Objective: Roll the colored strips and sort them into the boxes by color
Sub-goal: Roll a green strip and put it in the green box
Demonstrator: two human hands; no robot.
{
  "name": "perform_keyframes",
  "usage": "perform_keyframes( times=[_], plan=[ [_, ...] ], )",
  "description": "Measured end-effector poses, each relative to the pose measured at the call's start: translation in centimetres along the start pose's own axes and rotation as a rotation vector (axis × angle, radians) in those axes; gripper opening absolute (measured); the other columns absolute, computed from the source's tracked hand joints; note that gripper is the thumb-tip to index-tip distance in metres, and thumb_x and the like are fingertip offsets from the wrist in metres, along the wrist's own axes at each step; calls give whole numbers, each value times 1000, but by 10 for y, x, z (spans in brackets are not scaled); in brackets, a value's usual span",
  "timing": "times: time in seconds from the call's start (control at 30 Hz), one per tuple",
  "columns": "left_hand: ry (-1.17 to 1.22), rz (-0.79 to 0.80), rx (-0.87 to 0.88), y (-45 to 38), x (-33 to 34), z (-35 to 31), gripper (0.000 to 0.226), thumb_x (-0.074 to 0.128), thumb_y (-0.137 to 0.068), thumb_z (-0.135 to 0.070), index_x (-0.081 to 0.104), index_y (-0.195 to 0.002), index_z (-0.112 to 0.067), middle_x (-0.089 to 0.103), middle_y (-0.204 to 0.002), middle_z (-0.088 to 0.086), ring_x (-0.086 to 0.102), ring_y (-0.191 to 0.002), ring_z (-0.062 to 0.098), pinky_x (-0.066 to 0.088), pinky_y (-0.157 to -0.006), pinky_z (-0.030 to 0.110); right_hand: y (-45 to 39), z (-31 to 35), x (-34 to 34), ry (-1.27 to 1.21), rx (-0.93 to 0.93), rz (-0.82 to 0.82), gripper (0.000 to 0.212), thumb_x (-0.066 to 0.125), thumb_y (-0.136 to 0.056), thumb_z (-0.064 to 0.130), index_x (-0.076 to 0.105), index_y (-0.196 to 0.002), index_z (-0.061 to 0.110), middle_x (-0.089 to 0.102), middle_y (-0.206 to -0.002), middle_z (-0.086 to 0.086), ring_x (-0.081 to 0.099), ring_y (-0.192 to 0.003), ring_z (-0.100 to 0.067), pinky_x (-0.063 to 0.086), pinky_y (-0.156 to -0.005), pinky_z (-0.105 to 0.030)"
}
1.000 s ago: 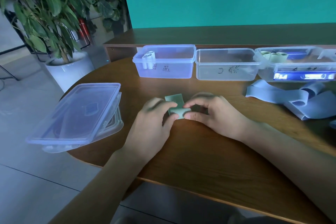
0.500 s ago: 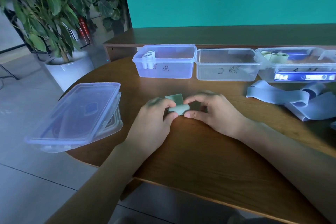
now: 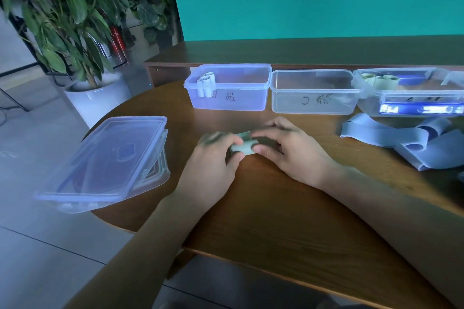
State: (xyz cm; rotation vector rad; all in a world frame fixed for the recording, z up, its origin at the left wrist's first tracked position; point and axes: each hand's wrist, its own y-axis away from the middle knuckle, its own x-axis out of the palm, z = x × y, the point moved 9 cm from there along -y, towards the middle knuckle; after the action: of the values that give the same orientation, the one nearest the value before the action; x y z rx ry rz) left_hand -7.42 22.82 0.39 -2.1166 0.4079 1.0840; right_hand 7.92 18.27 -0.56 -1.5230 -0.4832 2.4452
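So I've got three clear plastic boxes lined up along the far side of the wooden table [image 3: 276,221]. The left box [image 3: 228,88] has a couple of white rolls [image 3: 206,84] standing in its near-left corner, the middle box [image 3: 313,93] looks empty as far as I can tell, and the right box [image 3: 411,93] has a few pale green rolls [image 3: 381,80] in it plus something blue I can't make out. All three have handwriting on the front, too smudgy to read. Off to my left there's a stack of box lids [image 3: 105,158] hanging over the table edge, and on the right a heap of loose blue-grey strips [image 3: 406,140] just in front of the right box. The green strip [image 3: 244,145] is on the table between my hands, mostly rolled up: my left hand [image 3: 213,158] pinches one end with thumb and curled fingers, my right hand [image 3: 288,150] pinches the other end the same way. Compared with a second ago, the flat tail of the strip sticking out the back is shorter and the roll looks fatter, and my hands have barely shifted. Boxes, lids and the loose strips are right where they were.
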Motion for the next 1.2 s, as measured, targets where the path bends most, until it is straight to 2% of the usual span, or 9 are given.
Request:
perform_keyframes(
  times=[0.13, 0.27, 0.33, 0.47, 0.6, 0.8, 0.97, 1.1, 1.2],
  plan=[
    [-6, 54, -42, -1, 4, 5, 39, 59, -98, -36, 56, -136, -28, 58, -131, -8, 41, -122, 9, 26, -91, 18, 0, 8, -1, -4, -66, -41, 24, 60, -101, 33, 63, -124, 30, 53, -123, 16, 47, -80, 7, 51, -77, -27],
    [-28, 87, -53, 1, 9, 5, 51, 57, -99, -40, 47, -146, -25, 47, -141, -4, 35, -130, 17, 32, -105, 30, -5, 5, 2, 35, -46, -26, 32, 54, -103, 40, 60, -133, 32, 53, -131, 17, 45, -79, 16, 44, -77, -23],
    [-13, 53, -26, 1, 5, 3, 50, 58, -99, -37, 47, -146, -24, 45, -144, -7, 35, -132, 13, 30, -104, 24, -8, 3, 4, 65, -23, -13, 34, 51, -104, 43, 58, -136, 34, 53, -133, 18, 45, -77, 8, 44, -76, -25],
    [-22, 15, 26, -1, 1, 0, 37, 60, -98, -29, 57, -134, -25, 54, -135, -11, 39, -125, 8, 29, -97, 17, -15, 3, 7, 91, -14, 3, 37, 48, -104, 45, 57, -138, 33, 53, -134, 18, 49, -90, 0, 52, -80, -32],
    [-43, 36, 8, -6, 5, 6, 38, 58, -99, -31, 55, -137, -26, 55, -138, -10, 41, -127, 13, 34, -102, 26, -22, -1, 11, 112, 2, 15, 40, 45, -105, 47, 54, -141, 34, 51, -139, 17, 57, -113, -9, 53, -85, -35],
    [-18, 75, -45, -15, 9, 11, 45, 57, -100, -34, 49, -144, -27, 54, -140, -7, 44, -127, 19, 34, -106, 36, -28, -6, 8, 11, 8, -23, 31, 60, -100, 41, 55, -130, 37, 54, -123, 19, 45, -79, 2, 53, -84, -38],
    [15, 104, -136, -29, 20, 25, 52, 59, -98, -40, 45, -146, -30, 56, -129, 6, 46, -126, 22, 36, -108, 37, -37, -13, 17, 49, 32, 25, 39, 59, -99, 47, 50, -137, 41, 60, -132, 15, 54, -92, -7, 51, -85, -37],
    [28, 93, -149, -49, 30, 33, 41, 61, -97, -37, 52, -136, -27, 60, -123, -1, 51, -117, 19, 41, -98, 33, -46, -18, 18, 69, 50, 28, 38, 54, -102, 44, 51, -140, 40, 63, -130, 13, 60, -107, -15, 51, -88, -40],
    [63, 85, -158, -60, 33, 39, 31, 64, -97, -30, 58, -126, -24, 61, -116, -6, 54, -107, 14, 42, -90, 28, -53, -20, 18, 45, 55, 31, 30, 55, -102, 37, 56, -132, 38, 66, -120, 12, 59, -106, -16, 50, -86, -39]
  ],
)
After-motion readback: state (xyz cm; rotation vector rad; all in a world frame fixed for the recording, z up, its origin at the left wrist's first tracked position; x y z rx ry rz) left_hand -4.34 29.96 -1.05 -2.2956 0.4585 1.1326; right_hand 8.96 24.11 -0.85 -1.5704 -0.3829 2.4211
